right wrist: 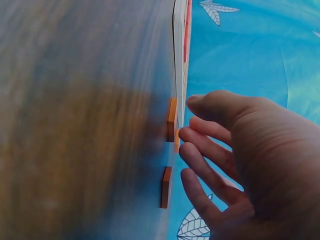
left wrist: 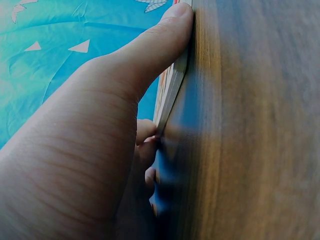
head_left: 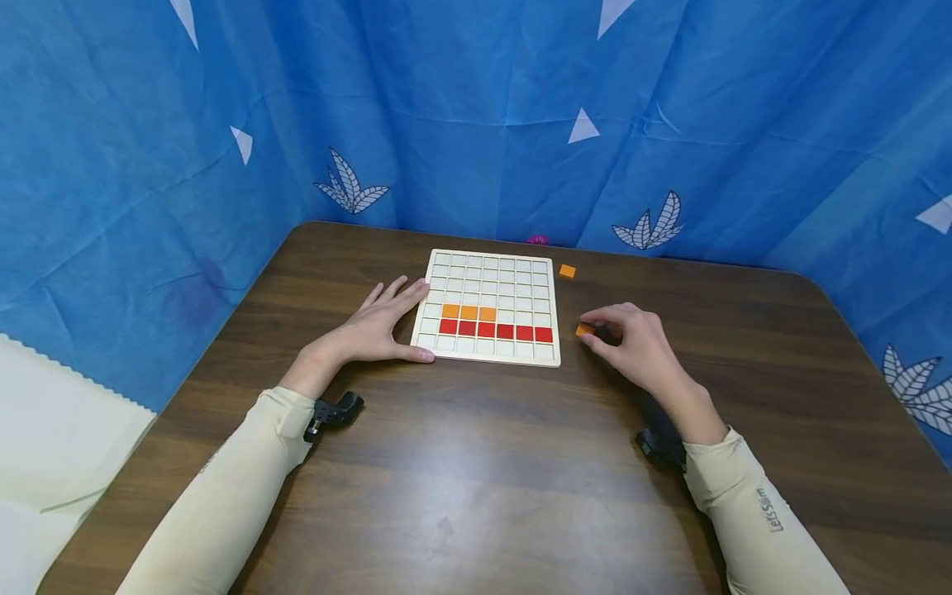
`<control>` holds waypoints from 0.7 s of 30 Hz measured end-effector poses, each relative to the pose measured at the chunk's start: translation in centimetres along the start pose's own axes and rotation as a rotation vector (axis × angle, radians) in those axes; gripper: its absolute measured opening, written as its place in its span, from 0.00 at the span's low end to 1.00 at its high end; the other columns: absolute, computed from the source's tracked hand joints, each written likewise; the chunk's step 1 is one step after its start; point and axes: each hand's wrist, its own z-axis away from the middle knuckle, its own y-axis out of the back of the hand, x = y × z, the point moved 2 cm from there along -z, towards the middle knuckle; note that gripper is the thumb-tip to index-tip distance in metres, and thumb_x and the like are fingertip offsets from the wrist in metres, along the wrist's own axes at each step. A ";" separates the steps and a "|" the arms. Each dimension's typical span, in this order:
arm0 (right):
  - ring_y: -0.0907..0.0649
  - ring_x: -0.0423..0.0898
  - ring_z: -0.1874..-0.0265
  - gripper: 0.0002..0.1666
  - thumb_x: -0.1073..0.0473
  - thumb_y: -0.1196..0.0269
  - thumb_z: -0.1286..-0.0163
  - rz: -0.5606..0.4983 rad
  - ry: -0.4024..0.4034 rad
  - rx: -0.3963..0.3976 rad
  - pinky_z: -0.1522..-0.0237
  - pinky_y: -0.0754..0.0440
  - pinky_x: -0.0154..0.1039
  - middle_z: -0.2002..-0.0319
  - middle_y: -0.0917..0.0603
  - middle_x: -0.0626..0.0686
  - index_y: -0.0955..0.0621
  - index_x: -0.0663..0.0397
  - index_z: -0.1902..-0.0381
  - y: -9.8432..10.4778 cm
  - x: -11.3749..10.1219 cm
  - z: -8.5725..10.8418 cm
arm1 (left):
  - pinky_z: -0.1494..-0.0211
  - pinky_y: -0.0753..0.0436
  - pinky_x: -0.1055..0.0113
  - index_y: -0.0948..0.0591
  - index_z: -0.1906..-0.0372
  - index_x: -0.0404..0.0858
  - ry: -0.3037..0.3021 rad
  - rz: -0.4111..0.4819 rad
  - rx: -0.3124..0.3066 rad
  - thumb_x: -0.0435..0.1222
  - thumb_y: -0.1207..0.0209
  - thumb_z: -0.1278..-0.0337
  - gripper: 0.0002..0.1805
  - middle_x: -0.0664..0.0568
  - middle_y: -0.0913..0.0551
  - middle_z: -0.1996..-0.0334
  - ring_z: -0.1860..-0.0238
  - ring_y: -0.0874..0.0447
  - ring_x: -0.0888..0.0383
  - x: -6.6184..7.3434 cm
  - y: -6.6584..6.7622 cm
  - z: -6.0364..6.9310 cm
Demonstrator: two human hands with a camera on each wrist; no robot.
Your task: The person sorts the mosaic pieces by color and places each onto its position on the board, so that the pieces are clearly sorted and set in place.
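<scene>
A pale square grid board (head_left: 491,359) lies on the table, with a row of red tiles (head_left: 486,330) and three orange tiles (head_left: 468,312) above it. My left hand (head_left: 372,326) rests against the board's left side, its fingers spread along the edge and the thumb at the near corner. To the right of the board, my right hand (head_left: 632,343) hovers with thumb and fingers apart over a loose orange tile (right wrist: 172,120). That tile lies flat on the table. Another tile (right wrist: 166,187) lies close by, hidden under the hand in the head view.
One more loose orange tile (head_left: 568,271) lies off the board's far right corner. The brown wooden table (head_left: 461,471) runs back to a blue patterned curtain (head_left: 476,124). Dark camera mounts (head_left: 660,442) sit at the wrists.
</scene>
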 end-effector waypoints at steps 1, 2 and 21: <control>0.17 0.53 0.56 0.16 0.60 0.25 0.33 0.000 -0.009 -0.012 0.55 0.14 0.52 0.52 0.09 0.56 0.10 0.56 0.48 0.0 0.1 0.0 | 0.14 0.66 0.39 0.50 0.13 0.43 0.001 0.000 -0.001 0.67 0.28 0.50 0.68 0.50 0.54 0.13 0.13 0.66 0.41 0.0 0.0 0.0; 0.17 0.53 0.55 0.16 0.60 0.25 0.33 0.001 -0.018 -0.023 0.54 0.14 0.52 0.52 0.09 0.56 0.10 0.55 0.47 -0.1 0.3 0.0 | 0.14 0.66 0.39 0.50 0.13 0.43 0.002 0.001 -0.001 0.67 0.28 0.50 0.68 0.50 0.54 0.13 0.13 0.66 0.41 0.0 0.0 0.0; 0.16 0.52 0.56 0.15 0.64 0.24 0.36 -0.047 -0.065 -0.034 0.50 0.14 0.53 0.53 0.09 0.54 0.10 0.52 0.51 -0.4 0.5 -0.9 | 0.14 0.66 0.39 0.50 0.13 0.42 0.005 0.003 -0.003 0.67 0.27 0.50 0.68 0.50 0.54 0.13 0.13 0.66 0.41 0.2 0.1 0.0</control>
